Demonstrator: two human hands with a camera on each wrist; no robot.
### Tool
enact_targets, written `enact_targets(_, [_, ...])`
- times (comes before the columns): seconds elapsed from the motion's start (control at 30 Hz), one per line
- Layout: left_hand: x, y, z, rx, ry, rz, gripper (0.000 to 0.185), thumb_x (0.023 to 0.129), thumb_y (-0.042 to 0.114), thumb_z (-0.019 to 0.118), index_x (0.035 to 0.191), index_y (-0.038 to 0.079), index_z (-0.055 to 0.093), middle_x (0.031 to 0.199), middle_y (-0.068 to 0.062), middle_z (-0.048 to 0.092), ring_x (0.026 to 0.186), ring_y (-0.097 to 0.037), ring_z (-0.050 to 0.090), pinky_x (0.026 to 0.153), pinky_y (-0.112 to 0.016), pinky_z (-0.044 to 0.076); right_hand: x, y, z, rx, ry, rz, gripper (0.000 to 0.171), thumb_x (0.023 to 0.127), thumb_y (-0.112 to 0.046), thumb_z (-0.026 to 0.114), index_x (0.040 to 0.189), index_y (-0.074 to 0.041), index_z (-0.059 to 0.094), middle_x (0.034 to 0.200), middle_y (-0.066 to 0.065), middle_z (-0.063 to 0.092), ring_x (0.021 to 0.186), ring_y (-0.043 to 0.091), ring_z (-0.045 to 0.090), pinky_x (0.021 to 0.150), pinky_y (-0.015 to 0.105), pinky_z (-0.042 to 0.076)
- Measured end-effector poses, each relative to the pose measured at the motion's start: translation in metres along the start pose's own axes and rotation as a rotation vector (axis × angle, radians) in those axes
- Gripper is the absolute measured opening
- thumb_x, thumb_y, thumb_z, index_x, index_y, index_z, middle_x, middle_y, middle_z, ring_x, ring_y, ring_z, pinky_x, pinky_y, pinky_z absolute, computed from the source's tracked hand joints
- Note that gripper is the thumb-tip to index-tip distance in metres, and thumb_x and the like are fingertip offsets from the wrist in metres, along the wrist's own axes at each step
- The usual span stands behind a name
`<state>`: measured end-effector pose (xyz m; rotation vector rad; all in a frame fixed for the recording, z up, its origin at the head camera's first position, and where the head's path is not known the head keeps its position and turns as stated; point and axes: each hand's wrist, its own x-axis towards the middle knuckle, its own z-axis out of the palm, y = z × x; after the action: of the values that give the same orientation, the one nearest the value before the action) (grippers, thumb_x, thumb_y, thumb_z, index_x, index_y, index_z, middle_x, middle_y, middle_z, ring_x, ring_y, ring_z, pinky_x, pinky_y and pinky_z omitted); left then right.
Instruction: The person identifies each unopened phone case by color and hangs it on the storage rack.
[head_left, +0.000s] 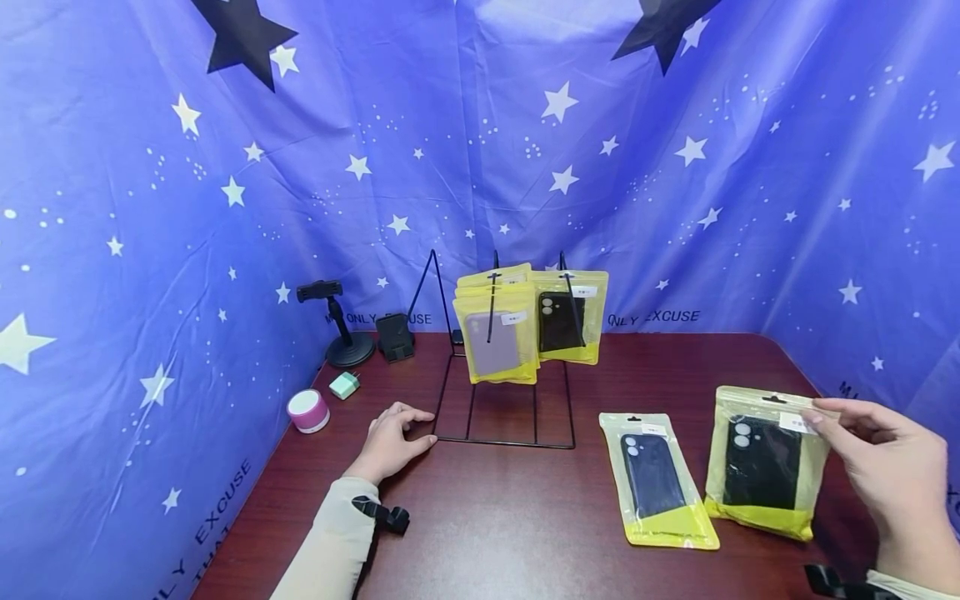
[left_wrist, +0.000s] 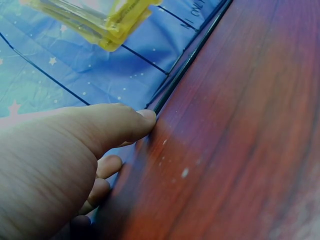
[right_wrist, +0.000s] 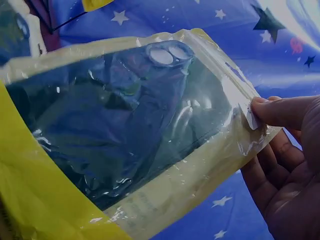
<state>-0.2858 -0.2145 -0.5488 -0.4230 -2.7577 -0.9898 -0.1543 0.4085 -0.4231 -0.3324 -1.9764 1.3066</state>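
Note:
My left hand is at the front left corner of a black wire display rack, thumb and fingers holding its base rod. In the left wrist view, the thumb touches the rod. My right hand pinches the top right corner of a yellow-and-clear pouch with a black phone case inside, raised at a tilt. The right wrist view shows the thumb on the white label. Left of it, another packaged dark phone case lies on the table.
Several packaged phone cases hang on the rack's left hook, and a packaged black case on the right one. At the left are a phone stand, a black holder, a green charger and a pink-and-white round object.

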Motion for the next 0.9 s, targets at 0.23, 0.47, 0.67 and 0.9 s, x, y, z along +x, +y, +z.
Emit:
enact_targets(0.23, [0.000, 0.001, -0.001, 0.000, -0.004, -0.005, 0.034, 0.084, 0.036, 0.089, 0.117, 0.032, 0.078, 0.104, 0.011, 0.058, 0.095, -0.012, 0.052, 0.092, -0.047, 0.034, 0.001, -0.017, 0.000, 0.005, 0.001, -0.049, 0.025, 0.083, 0.007, 0.084, 0.107, 0.008, 0.078, 0.063, -0.005, 0.062, 0.050, 0.004, 0.048, 0.045, 0.019, 0.033])
enact_targets(0.47, [-0.001, 0.001, -0.002, 0.000, -0.004, 0.000, 0.035, 0.084, 0.036, 0.089, 0.117, 0.031, 0.079, 0.104, 0.011, 0.058, 0.095, -0.013, 0.052, 0.090, -0.045, 0.034, -0.001, -0.031, 0.005, 0.010, -0.006, -0.086, 0.032, 0.083, 0.009, 0.083, 0.114, 0.008, 0.076, 0.068, -0.014, 0.069, 0.056, -0.002, 0.058, 0.055, 0.011, 0.043])
enact_targets(0.67, [-0.001, 0.000, -0.001, 0.010, -0.002, -0.002, 0.035, 0.084, 0.036, 0.088, 0.117, 0.031, 0.079, 0.104, 0.012, 0.058, 0.094, -0.012, 0.052, 0.088, -0.044, 0.034, -0.010, -0.048, 0.011, -0.006, -0.028, -0.103, 0.030, 0.083, 0.006, 0.085, 0.113, 0.005, 0.078, 0.069, -0.011, 0.068, 0.058, 0.001, 0.056, 0.053, 0.014, 0.040])
enact_targets(0.9, [-0.001, 0.001, -0.002, 0.010, -0.007, -0.006, 0.035, 0.084, 0.036, 0.088, 0.118, 0.031, 0.078, 0.104, 0.012, 0.058, 0.094, -0.012, 0.051, 0.088, -0.045, 0.034, -0.019, -0.064, 0.022, 0.018, -0.078, -0.124, 0.027, 0.083, 0.009, 0.084, 0.109, 0.008, 0.076, 0.070, -0.009, 0.070, 0.058, 0.003, 0.059, 0.053, 0.016, 0.042])
